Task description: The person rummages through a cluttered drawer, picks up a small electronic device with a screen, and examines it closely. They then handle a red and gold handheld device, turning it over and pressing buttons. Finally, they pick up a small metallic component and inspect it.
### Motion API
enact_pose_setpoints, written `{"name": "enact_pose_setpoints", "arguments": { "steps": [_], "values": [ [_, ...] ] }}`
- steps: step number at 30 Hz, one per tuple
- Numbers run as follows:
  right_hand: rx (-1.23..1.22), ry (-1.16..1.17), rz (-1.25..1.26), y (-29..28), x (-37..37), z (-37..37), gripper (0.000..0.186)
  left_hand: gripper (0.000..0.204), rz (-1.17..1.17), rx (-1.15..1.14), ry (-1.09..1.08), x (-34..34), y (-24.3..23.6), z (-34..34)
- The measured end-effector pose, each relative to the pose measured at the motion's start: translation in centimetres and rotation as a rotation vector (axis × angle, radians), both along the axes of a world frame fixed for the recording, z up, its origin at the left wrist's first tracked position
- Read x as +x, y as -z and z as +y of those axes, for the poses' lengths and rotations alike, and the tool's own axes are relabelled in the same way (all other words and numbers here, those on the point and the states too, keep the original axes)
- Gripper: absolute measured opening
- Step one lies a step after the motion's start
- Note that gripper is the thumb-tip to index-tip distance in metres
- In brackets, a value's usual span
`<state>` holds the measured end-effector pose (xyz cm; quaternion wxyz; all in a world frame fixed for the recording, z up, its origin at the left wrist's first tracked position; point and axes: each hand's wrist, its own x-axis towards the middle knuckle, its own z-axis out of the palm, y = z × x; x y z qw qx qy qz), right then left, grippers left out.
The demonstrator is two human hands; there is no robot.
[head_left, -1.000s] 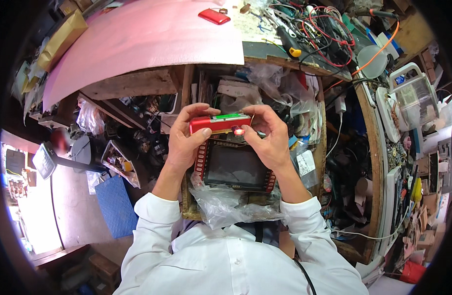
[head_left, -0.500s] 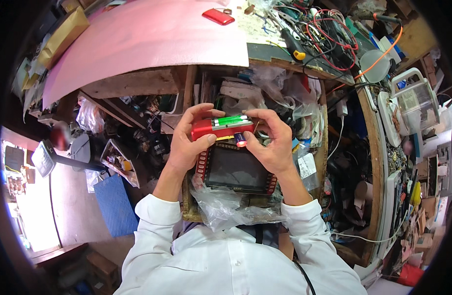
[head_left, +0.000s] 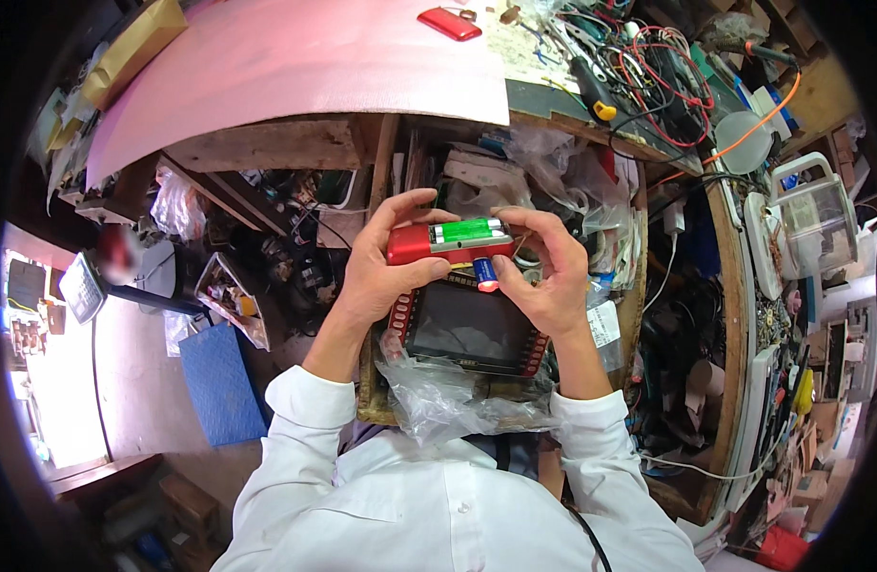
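Fingers (head_left: 410,202) of the left hand (head_left: 377,275) grip the red case (head_left: 412,246) while the right hand (head_left: 560,275) holds a small blue cylinder (head_left: 483,271)
From afar I see the case above the dark-screened panel (head_left: 469,329), gripped at its left end; I judge it light, stiff and slick, best taken by its long edges, clear of the exposed green cells (head_left: 464,230); the cylinder sits at the case's near right edge against the thumb (head_left: 511,280), any backing finger hidden, and would likely roll, so I favour a pinch around its middle

casing (head_left: 412,246): red | batteries (head_left: 465,230): green | cylinder (head_left: 483,271): blue | sheet (head_left: 305,71): pink | shirt (head_left: 448,515): white
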<state>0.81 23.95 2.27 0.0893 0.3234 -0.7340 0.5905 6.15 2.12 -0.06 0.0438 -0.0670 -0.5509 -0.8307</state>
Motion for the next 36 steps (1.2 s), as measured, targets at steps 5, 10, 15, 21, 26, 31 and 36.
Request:
{"name": "enact_pose_setpoints", "arguments": {
  "steps": [5, 10, 15, 21, 26, 31, 36],
  "values": [
    [-0.003, -0.01, -0.001, -0.03, 0.07, -0.12, 0.046, 0.077, 0.003, -0.006, -0.008, 0.13, 0.18, -0.18],
    [0.002, -0.014, 0.004, -0.13, 0.11, -0.09, 0.046, 0.075, 0.004, -0.007, -0.012, 0.21, 0.1, -0.17],
    [0.008, -0.018, 0.006, -0.26, 0.17, -0.12, 0.046, 0.073, 0.004, -0.012, -0.016, 0.19, 0.08, -0.18],
    [0.019, -0.016, 0.022, -0.31, 0.16, -0.07, 0.047, 0.079, -0.049, -0.017, -0.045, 0.25, -0.34, 0.04],
    [0.015, -0.022, 0.014, -0.2, 0.06, -0.05, 0.047, 0.072, -0.003, -0.024, -0.021, 0.26, -0.08, -0.19],
    [0.02, -0.023, 0.023, -0.2, 0.06, -0.1, 0.047, 0.078, -0.045, -0.009, -0.05, 0.29, -0.25, 0.03],
    [0.028, -0.017, 0.017, -0.33, 0.13, -0.06, 0.047, 0.078, -0.043, -0.012, -0.044, 0.22, -0.24, 0.04]
  ]
}}
